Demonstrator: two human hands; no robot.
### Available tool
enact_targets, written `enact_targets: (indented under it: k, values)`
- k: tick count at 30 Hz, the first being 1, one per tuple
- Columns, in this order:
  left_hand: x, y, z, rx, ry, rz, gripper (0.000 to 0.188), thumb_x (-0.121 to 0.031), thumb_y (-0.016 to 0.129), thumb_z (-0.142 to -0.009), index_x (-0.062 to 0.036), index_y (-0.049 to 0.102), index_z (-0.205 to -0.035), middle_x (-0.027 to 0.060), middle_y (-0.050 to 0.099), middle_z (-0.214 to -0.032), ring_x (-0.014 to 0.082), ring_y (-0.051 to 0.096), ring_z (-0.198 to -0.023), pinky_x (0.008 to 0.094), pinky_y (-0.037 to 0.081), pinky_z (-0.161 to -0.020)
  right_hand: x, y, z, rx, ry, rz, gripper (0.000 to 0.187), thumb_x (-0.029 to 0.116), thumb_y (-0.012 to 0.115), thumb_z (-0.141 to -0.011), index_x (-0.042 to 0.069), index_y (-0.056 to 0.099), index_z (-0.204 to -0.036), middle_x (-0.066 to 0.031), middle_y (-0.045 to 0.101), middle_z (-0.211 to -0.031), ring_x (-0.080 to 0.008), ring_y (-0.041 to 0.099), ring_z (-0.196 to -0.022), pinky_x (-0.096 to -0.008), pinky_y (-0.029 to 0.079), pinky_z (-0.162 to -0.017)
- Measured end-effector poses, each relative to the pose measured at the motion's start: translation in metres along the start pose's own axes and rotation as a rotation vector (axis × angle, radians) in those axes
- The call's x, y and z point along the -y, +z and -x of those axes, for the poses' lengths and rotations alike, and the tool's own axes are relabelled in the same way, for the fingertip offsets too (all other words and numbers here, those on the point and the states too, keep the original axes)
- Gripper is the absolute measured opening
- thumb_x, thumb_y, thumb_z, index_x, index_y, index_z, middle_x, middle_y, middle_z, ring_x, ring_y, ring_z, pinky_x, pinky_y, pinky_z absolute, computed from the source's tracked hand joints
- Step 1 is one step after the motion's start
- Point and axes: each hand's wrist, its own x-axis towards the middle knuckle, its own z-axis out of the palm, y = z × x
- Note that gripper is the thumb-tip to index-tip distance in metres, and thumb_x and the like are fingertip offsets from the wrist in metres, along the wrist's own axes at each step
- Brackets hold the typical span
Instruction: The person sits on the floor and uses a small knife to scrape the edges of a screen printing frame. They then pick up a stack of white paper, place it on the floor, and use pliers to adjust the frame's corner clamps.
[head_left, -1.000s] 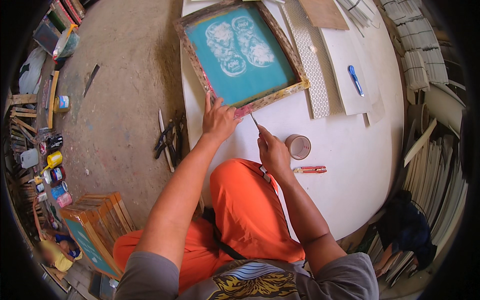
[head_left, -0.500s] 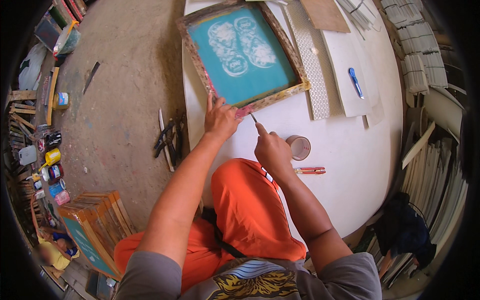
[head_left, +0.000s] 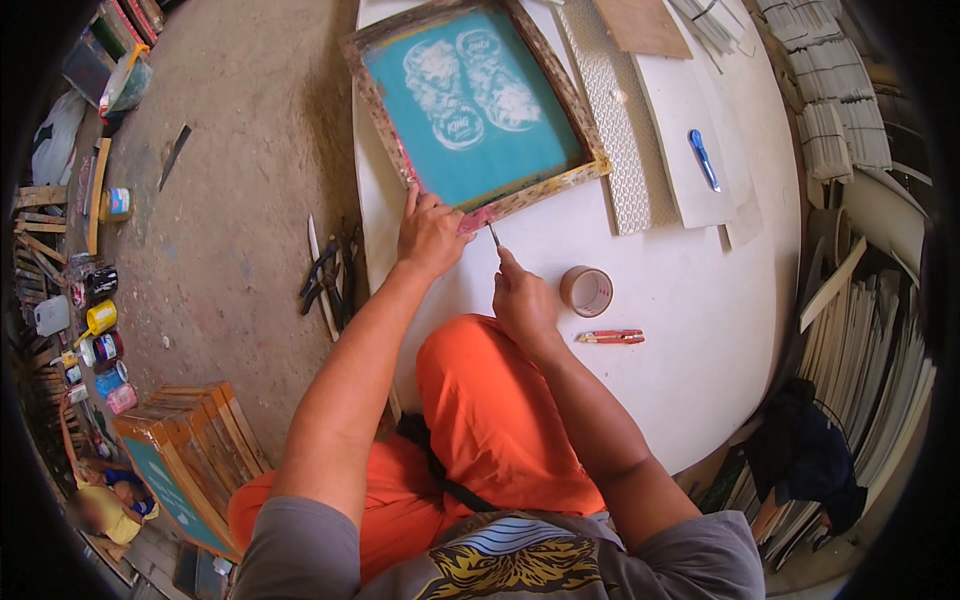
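Wood-framed screen [head_left: 478, 112] on the white table [head_left: 680, 310] looks light and stiff, mesh [head_left: 472, 150] probably fragile, so grab the wood. Left hand [head_left: 431, 236] holds its near corner; right hand [head_left: 525, 303] grips a thin tool [head_left: 494, 236].

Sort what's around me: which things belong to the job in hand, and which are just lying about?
Apparently in use:
wood-framed teal mesh screen, left hand on its near corner
thin tool, held in right hand, tip at the frame's near edge

Apparently just lying about:
tape roll
red cutter
blue utility knife
embossed sheet
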Motion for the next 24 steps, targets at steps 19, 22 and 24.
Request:
enact_targets:
  k: [19,22,24]
  values:
    - [0.003,-0.003,-0.001,0.018,0.016,0.011,0.044,-0.038,0.084,-0.078,-0.0056,0.081,-0.109,0.0075,0.077,-0.103,0.0247,0.062,-0.111,0.0522,0.026,-0.126,-0.030,0.006,-0.005,0.156,0.307,-0.833,0.047,0.011,0.066,-0.099,0.012,0.063,-0.146,-0.0227,0.071,-0.085,-0.0288,0.071,-0.066,-0.0414,0.051,-0.053]
    - [0.000,-0.005,-0.002,0.034,0.013,0.007,0.043,-0.038,0.084,-0.079,-0.0062,0.082,-0.108,0.0074,0.077,-0.102,0.0250,0.062,-0.112,0.0526,0.026,-0.126,-0.028,0.006,0.000,-0.106,-0.143,0.098,0.046,0.011,0.066,-0.099,0.012,0.064,-0.145,-0.0218,0.071,-0.084,-0.0308,0.071,-0.066,-0.0422,0.050,-0.053]
    - [0.000,-0.005,-0.001,0.076,0.006,-0.017,0.043,-0.040,0.082,-0.082,-0.0070,0.081,-0.109,0.0065,0.077,-0.103,0.0247,0.060,-0.115,0.0532,0.024,-0.127,-0.020,0.003,0.000,-0.058,-0.089,0.178,0.045,0.010,0.066,-0.098,0.012,0.065,-0.144,-0.0237,0.072,-0.090,-0.0330,0.072,-0.069,-0.0420,0.051,-0.055]
